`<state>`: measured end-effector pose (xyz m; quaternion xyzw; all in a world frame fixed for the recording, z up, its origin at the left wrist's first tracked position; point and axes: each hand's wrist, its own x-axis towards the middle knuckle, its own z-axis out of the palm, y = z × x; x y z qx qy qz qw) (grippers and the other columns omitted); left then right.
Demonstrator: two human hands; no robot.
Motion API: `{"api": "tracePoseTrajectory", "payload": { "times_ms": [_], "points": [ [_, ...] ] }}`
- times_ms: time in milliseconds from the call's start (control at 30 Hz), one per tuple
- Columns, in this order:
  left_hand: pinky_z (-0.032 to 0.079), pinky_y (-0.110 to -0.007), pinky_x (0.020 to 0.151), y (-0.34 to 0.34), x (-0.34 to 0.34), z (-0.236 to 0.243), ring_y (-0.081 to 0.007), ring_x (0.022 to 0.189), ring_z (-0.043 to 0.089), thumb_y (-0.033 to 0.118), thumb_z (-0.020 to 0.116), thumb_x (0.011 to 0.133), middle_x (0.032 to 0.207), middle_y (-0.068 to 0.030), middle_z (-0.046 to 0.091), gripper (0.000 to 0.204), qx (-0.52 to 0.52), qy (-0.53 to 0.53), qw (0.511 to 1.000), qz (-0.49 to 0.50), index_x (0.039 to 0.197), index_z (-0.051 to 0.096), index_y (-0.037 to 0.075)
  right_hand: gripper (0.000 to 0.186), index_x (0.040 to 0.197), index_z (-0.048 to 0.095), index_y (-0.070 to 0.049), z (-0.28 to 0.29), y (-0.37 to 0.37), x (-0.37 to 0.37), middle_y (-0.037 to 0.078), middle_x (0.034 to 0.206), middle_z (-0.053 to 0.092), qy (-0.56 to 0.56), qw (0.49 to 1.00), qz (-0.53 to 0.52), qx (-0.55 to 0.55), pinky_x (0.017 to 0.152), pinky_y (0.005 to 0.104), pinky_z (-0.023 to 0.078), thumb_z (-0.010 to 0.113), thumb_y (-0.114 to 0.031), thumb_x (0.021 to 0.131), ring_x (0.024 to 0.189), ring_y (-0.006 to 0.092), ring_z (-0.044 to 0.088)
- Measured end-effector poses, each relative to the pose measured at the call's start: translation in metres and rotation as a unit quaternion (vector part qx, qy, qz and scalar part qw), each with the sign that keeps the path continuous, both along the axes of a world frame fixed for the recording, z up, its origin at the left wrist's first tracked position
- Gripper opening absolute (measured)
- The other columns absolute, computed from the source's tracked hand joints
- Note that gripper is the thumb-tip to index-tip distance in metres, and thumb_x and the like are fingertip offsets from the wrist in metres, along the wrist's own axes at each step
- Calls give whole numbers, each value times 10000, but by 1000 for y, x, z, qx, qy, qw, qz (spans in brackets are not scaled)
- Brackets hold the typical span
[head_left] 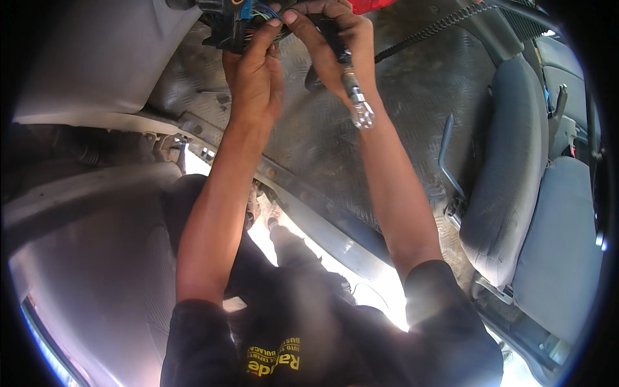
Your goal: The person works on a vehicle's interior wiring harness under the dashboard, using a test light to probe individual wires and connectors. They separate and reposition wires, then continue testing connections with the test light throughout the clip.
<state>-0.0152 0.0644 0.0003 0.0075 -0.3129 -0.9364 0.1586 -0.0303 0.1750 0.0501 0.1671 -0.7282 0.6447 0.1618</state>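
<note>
At the top of the view is a black connector block (227,29) with a blue part and a bundle of thin coloured wires (261,11). My left hand (253,84) is closed, its thumb and fingers pinching the wires beside the block. Close by on the right, my right hand (348,48) is closed too. A bulb holder (350,80) with a black sleeve lies along its palm, and a clear glass bulb (362,116) sticks out toward my wrist. The thumb tip of this hand reaches the wires; what it pinches there is too small to make out.
Below my hands lies a worn metal floor (309,138) with a raised tread pattern. Grey seats (506,174) stand at the right, with a bent metal lever (446,155) beside them. A black corrugated tube (438,27) crosses the upper right. The door sill (322,219) runs diagonally below.
</note>
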Motion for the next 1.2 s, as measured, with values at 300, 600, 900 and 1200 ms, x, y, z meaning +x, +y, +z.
{"api": "tracePoseTrajectory", "payload": {
  "times_ms": [300, 600, 900, 1200],
  "points": [
    [466, -275, 855, -3, 5, -2, -93, 980, 658, 30, 733, 898, 1027, -4, 726, 209, -92, -2, 995, 24, 1092, 674, 80, 132, 952, 664, -17, 6, 12, -3, 20, 872, 684, 54, 995, 58, 56, 715, 270, 514, 762, 31, 877, 791, 114, 646],
    [491, -272, 809, 3, 8, 11, -116, 974, 654, 165, 738, 938, 1120, -21, 719, 285, 105, -49, 989, -94, 1189, 658, 55, 143, 1056, 596, -48, -15, 11, -13, -6, 879, 611, 149, 986, 66, 28, 666, 248, 447, 671, -31, 936, 754, 79, 544],
    [471, -240, 708, -11, -3, -3, -80, 922, 651, 153, 796, 902, 1081, 31, 715, 249, 30, -13, 995, -96, 1114, 668, 129, 191, 1133, 718, 21, 19, 34, -10, -5, 930, 707, -16, 984, 147, -98, 693, 200, 456, 696, -29, 950, 787, 35, 588],
    [409, -251, 677, 0, 3, 7, -43, 903, 608, 141, 818, 890, 1035, 76, 686, 259, -84, -29, 996, 0, 1103, 671, 150, 163, 1052, 747, 16, 18, 33, -4, 12, 912, 727, 5, 998, 58, -10, 731, 231, 501, 779, -90, 933, 822, 78, 636]
  ]
}}
